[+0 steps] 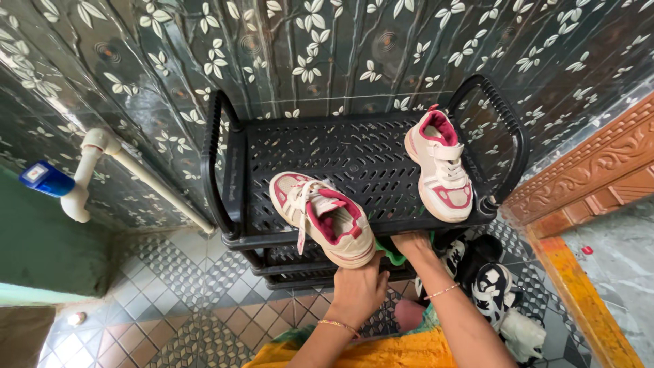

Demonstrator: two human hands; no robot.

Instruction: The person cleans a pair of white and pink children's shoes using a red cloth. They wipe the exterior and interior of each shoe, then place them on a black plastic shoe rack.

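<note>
1. My left hand (357,289) holds the heel of a cream-and-pink sneaker (323,217), fingers closed under it, at the front edge of the black plastic shoe rack (354,160).
2. My right hand (411,244) reaches to a lower shelf beside it; I cannot tell its fingers' state.
3. The matching sneaker (439,165) lies beyond the right fingers, on the top shelf.

No packages, labels, signs or screens anywhere in view.

Two sneakers on the rack's top shelf (354,153) — near sneaker (323,218) front-left, far sneaker (439,167) back-right
</note>
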